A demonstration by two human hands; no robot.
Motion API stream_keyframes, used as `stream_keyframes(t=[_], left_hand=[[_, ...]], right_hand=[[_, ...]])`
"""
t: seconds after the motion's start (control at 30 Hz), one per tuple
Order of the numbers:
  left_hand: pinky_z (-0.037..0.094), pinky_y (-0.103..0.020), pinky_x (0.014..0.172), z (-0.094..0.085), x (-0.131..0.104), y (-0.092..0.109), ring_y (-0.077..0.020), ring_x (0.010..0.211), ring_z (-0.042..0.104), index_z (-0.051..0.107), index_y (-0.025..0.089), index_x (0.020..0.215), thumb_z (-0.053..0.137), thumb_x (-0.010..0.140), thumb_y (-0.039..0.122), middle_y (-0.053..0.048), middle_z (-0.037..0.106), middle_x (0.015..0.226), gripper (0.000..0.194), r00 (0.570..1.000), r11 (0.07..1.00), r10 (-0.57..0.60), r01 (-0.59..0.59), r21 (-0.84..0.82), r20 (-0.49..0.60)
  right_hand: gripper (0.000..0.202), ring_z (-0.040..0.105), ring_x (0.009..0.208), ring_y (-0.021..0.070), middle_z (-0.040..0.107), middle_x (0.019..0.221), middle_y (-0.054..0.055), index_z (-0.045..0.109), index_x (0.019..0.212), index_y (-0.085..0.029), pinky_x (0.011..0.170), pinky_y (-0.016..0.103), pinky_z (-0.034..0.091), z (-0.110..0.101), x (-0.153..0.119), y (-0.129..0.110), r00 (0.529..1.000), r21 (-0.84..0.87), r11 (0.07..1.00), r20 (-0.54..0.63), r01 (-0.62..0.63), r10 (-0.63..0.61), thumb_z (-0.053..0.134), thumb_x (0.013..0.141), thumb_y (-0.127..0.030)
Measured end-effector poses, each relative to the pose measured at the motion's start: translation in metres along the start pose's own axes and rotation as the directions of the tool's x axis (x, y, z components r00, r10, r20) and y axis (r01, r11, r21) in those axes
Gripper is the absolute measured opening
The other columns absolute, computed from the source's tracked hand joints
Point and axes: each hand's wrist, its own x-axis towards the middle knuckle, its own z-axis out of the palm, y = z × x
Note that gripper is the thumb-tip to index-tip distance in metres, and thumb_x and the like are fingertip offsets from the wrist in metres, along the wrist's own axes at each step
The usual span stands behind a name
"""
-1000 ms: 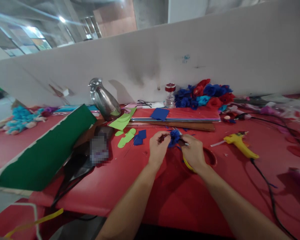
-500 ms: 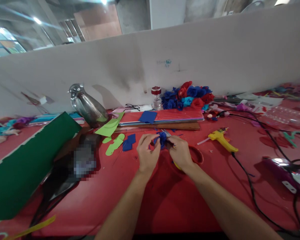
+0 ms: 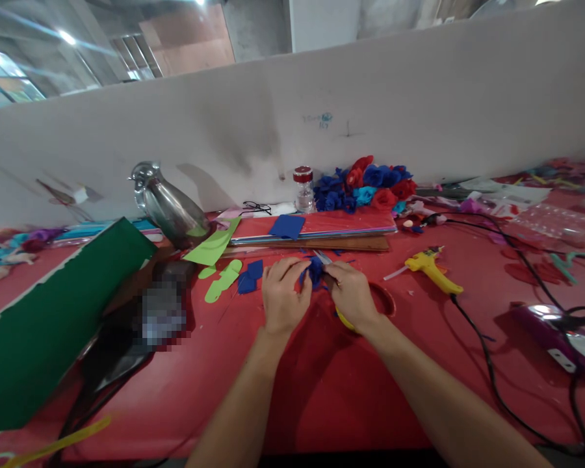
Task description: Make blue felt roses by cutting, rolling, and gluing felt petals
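A dark blue crepe-paper flower [image 3: 315,272] is pinched between both hands above the red table. My left hand [image 3: 283,292] grips its left side with thumb and fingers. From the right, my right hand [image 3: 351,294] closes its fingertips on the flower's edge; those tips are partly hidden. Beneath the right hand lie scissors [image 3: 386,301] with red and yellow handles, their blades pointing away past the flower. Just left of the left hand are cut blue paper pieces [image 3: 247,281] and light green paper shapes [image 3: 223,283].
A yellow glue gun [image 3: 433,271] with its cord lies at right, near a purple device [image 3: 558,338]. Behind are stacked paper sheets [image 3: 341,224], a glass jar [image 3: 303,193] and a pile of paper flowers [image 3: 370,186]. A metal jug [image 3: 168,205] and green board [image 3: 63,331] stand left.
My left hand has shifted slightly left, and its fingers lie closer over the flower. The right hand's fingertips have moved a little on the flower's edge. The whole view has tilted slightly.
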Motion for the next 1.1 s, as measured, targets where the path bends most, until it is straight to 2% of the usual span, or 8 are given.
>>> stream_keyframes(t=[0.3,0.43,0.57,0.7,0.83,0.9,0.97,1.1], left_hand=[[0.041,-0.036,0.077,-0.006,0.003,0.001,-0.0201,0.081,0.064,0.071,0.021,0.09,0.056,0.084,0.017,-0.006,0.072,0.087,0.016,0.99,0.975,0.142,-0.142,0.17,0.014],[0.044,-0.036,0.078,-0.007,0.004,0.001,-0.0208,0.084,0.064,0.071,0.02,0.086,0.057,0.084,0.019,-0.006,0.072,0.087,0.015,0.996,0.992,0.059,-0.066,0.111,0.067],[0.049,-0.034,0.077,-0.007,0.007,0.0,-0.0197,0.081,0.066,0.072,0.019,0.083,0.056,0.081,0.017,-0.006,0.073,0.085,0.016,0.979,0.99,-0.128,0.137,-0.043,0.16],[0.05,-0.029,0.073,-0.011,0.012,-0.001,-0.0172,0.075,0.066,0.073,0.021,0.077,0.056,0.077,0.019,-0.004,0.074,0.081,0.017,0.889,0.893,-0.353,0.413,-0.177,0.29],[0.048,-0.028,0.067,-0.019,0.018,-0.005,-0.0174,0.068,0.065,0.075,0.02,0.072,0.063,0.071,0.025,-0.001,0.074,0.071,0.013,0.694,0.709,-0.523,0.676,-0.2,0.495],[0.048,-0.028,0.069,-0.023,0.02,-0.007,-0.0169,0.069,0.065,0.075,0.02,0.07,0.066,0.068,0.027,-0.001,0.074,0.071,0.012,0.636,0.625,-0.553,0.744,-0.238,0.538],[0.048,-0.028,0.071,-0.027,0.023,-0.008,-0.0163,0.07,0.065,0.075,0.019,0.069,0.068,0.067,0.029,-0.002,0.074,0.073,0.012,0.625,0.572,-0.575,0.769,-0.287,0.529],[0.047,-0.028,0.07,-0.032,0.026,-0.008,-0.0154,0.068,0.062,0.074,0.019,0.067,0.067,0.068,0.031,-0.002,0.073,0.07,0.014,0.663,0.578,-0.58,0.744,-0.334,0.474]], right_hand=[[0.037,0.064,0.082,0.0206,0.07,0.089,0.009,0.071,0.091,-0.018,0.076,0.029,0.049,-0.004,0.001,0.003,0.999,-0.124,0.992,0.045,0.012,-0.006,0.043,0.077,0.001],[0.034,0.064,0.081,0.0206,0.07,0.088,0.009,0.071,0.092,-0.018,0.076,0.029,0.049,-0.005,0.002,0.001,0.996,-0.215,0.975,0.081,0.054,-0.038,0.043,0.083,-0.001],[0.033,0.063,0.081,0.0215,0.07,0.089,0.01,0.072,0.096,-0.017,0.077,0.03,0.049,-0.005,0.003,0.003,0.99,-0.288,0.952,0.119,0.108,-0.076,0.043,0.087,-0.003],[0.033,0.064,0.084,0.0225,0.071,0.093,0.01,0.072,0.101,-0.017,0.08,0.032,0.049,-0.003,0.002,0.006,0.985,-0.316,0.939,0.144,0.139,-0.097,0.045,0.088,-0.005],[0.035,0.064,0.086,0.0207,0.071,0.092,0.008,0.073,0.097,-0.02,0.081,0.031,0.049,-0.003,0.003,0.007,0.977,-0.241,0.956,0.168,0.166,-0.128,0.044,0.088,-0.003],[0.036,0.064,0.086,0.0198,0.071,0.089,0.007,0.073,0.095,-0.021,0.081,0.03,0.049,-0.003,0.003,0.007,0.975,-0.194,0.966,0.174,0.172,-0.139,0.043,0.086,-0.002],[0.038,0.064,0.084,0.0191,0.07,0.086,0.006,0.073,0.093,-0.021,0.08,0.029,0.049,-0.002,0.003,0.007,0.976,-0.156,0.975,0.17,0.16,-0.133,0.042,0.084,0.001],[0.039,0.064,0.082,0.019,0.069,0.086,0.006,0.072,0.091,-0.02,0.078,0.029,0.048,-0.001,0.003,0.008,0.987,-0.099,0.989,0.132,0.108,-0.095,0.043,0.08,0.004]])
